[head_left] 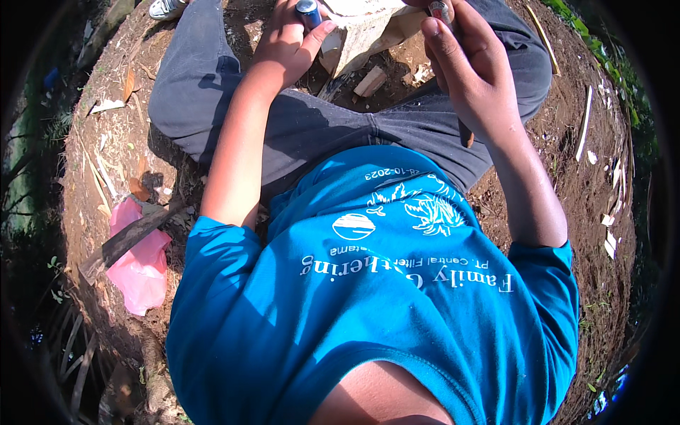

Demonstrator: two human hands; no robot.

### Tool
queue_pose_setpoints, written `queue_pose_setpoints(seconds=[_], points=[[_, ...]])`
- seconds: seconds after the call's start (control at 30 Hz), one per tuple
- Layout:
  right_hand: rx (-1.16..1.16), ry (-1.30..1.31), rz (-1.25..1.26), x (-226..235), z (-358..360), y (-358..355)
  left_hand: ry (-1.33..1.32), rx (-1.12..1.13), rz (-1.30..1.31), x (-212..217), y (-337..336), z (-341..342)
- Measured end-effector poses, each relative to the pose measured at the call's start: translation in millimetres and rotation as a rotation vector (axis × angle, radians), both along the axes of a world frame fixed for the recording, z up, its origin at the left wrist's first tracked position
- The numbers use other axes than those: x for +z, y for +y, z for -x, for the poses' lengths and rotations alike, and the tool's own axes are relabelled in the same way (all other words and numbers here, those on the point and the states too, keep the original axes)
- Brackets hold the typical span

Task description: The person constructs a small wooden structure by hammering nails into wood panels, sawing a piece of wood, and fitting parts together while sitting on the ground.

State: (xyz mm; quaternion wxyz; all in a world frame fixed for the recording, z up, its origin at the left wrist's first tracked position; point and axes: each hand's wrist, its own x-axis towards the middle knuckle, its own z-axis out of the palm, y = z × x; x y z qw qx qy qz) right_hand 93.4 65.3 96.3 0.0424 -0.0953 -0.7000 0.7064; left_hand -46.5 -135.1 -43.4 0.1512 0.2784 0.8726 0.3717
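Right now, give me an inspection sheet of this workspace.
Surface: bare brown soil strewn with wood chips.
Job's things: pale wood block between the knees; small blue cylinder in the left hand; small object, too cut off to identify, in the right hand.
Clutter: pink plastic bag, dark wooden plank across it, offcut, pale splinters.
Grippers: both hands closed on their items.
Cables: nothing seen.
Surroundings: green plants at the rim.
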Motion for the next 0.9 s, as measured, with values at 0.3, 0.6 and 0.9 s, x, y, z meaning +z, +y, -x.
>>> queue_pose_setpoints(seconds=[0.3, 0.6, 0.9], points=[[-0.094, -0.089, 0.021, -7, -12, 10, 0.242, -0.097, -0.301, 12, -4, 0], [-0.049, -0.084, 0.058, 4, -12, 3, 0.221, 0.087, 0.031, 13, 10, -20], [0.001, 0.023, -0.094, 43, 6, -5, 0.092, -0.177, -0.228, 0, 1, 7]])
